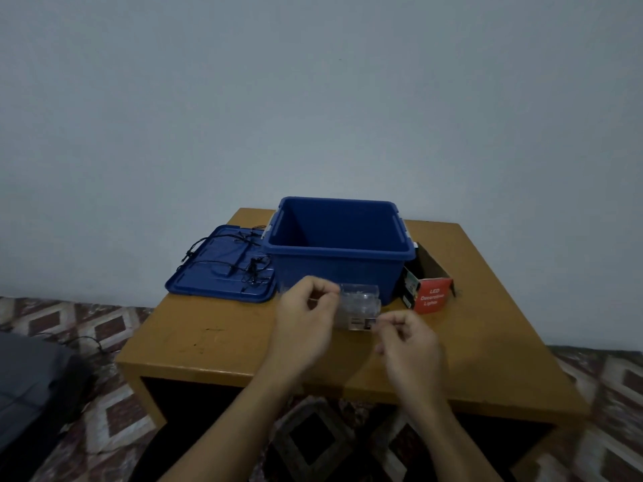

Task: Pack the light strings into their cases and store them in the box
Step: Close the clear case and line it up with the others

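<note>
A clear plastic case [359, 305] hangs just above the table in front of the blue storage box [339, 238]. My left hand [308, 318] pinches its upper left corner and my right hand [410, 342] pinches its lower right corner. What is inside the case is blurred. The box stands open, and I can make out nothing inside it. A black light string [240, 259] lies loose on the blue lid [208, 276], left of the box. A red "LED Decoration Lights" carton [429, 290] lies open on its side at the box's right.
All of this rests on a small wooden table [215, 339] against a pale wall. A patterned carpet [104, 405] covers the floor around it. A dark grey object [31, 380] and a black cable lie on the floor at the left.
</note>
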Motion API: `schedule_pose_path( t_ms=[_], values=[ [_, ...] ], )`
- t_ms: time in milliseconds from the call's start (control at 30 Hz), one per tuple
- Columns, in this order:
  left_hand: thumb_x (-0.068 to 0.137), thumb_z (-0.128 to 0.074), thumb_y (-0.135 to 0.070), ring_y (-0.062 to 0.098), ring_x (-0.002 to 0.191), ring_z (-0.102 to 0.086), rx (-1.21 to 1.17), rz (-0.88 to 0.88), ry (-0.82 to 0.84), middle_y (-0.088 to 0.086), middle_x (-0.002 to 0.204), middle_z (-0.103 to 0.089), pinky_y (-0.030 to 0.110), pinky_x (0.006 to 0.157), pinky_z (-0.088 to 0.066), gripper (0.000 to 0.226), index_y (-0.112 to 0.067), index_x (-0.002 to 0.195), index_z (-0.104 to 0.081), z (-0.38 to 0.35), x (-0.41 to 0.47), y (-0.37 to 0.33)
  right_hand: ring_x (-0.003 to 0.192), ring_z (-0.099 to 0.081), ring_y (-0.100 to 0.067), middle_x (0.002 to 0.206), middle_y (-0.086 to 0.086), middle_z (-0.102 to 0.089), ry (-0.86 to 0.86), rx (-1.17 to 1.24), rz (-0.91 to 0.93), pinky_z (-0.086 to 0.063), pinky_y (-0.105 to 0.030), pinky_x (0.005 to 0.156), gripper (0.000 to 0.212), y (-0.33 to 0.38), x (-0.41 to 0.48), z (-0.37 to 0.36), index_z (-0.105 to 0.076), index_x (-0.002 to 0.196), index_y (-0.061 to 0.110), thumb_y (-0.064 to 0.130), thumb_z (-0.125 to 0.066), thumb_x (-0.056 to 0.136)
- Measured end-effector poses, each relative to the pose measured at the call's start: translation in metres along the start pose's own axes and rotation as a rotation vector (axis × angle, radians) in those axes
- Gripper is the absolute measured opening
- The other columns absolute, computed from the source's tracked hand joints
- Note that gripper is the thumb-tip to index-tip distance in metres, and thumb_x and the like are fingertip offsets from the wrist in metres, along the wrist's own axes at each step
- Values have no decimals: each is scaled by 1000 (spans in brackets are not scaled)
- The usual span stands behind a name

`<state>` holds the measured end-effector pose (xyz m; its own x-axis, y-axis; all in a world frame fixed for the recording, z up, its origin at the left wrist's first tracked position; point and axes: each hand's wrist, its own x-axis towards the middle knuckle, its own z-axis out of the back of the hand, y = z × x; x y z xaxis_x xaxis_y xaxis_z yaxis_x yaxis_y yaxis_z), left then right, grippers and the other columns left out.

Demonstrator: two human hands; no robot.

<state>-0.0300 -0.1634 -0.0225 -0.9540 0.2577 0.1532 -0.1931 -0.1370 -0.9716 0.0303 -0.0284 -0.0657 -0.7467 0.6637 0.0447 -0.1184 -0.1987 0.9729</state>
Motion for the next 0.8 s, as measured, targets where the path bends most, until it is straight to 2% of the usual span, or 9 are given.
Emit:
schedule_pose_path(
  t_ms=[100,233,333,400,467,600,667,733,800],
  values=[
    [99,-56,-19,15,82,-64,10,19,136,0,88,-68,36,78,-57,15,-21,94,-70,-32,7,-21,82,-64,-13,93,1,-69,-215,9,5,-45,-25,66,6,1,25,36,-65,94,24,23,-61,98],
    [102,-51,-25,17,101,-62,62,111,299,0,106,-65,42,95,-54,14,-32,97,-61,-79,15,-33,81,-54,-1,99,8,-62,-335,-20,30,-38,-18,59,15,3,64,69,-61,115,19,25,-55,103],
    [99,-54,-28,18,100,-59,86,192,332,3,106,-63,43,96,-51,13,-24,110,-59,-111,25,-32,95,-54,-5,123,8,-59,-241,-128,46,-45,-21,66,37,-2,89,80,-53,137,27,36,-55,101],
    [96,-56,-30,20,98,-60,98,260,338,4,106,-63,40,92,-52,25,-19,119,-54,-125,33,-30,101,-53,-8,124,11,-54,-117,-177,35,-52,-30,79,46,-4,97,81,-44,146,33,41,-52,101],
    [94,-56,-32,21,98,-60,96,298,341,5,108,-63,38,87,-52,32,-19,123,-52,-133,37,-31,99,-53,-6,121,13,-52,-14,-194,30,-50,-33,87,47,-1,100,80,-41,149,32,40,-48,103],
    [95,-55,-33,19,99,-57,122,258,354,2,108,-60,38,91,-49,29,-23,122,-51,-137,40,-28,95,-54,-6,116,8,-57,60,-194,34,-46,-28,83,39,-1,98,84,-49,143,27,38,-45,106],
    [99,-54,-30,17,98,-57,85,241,370,-1,106,-59,37,92,-49,25,-23,123,-51,-134,38,-25,99,-57,-9,114,7,-59,23,-191,15,-51,-28,79,38,-4,93,89,-51,141,26,39,-47,105],
    [101,-52,-29,17,100,-59,68,237,389,-1,107,-61,42,97,-51,22,-24,122,-52,-129,35,-24,103,-60,-13,117,5,-62,-23,-213,-16,-54,-28,77,38,-7,85,94,-52,138,25,42,-48,104],
    [103,-49,-29,17,99,-61,76,238,429,1,108,-62,40,94,-54,22,-23,124,-53,-123,29,-24,97,-61,-12,115,2,-62,-62,-220,-51,-52,-26,70,35,-10,74,99,-54,133,25,43,-49,104]
  ],
)
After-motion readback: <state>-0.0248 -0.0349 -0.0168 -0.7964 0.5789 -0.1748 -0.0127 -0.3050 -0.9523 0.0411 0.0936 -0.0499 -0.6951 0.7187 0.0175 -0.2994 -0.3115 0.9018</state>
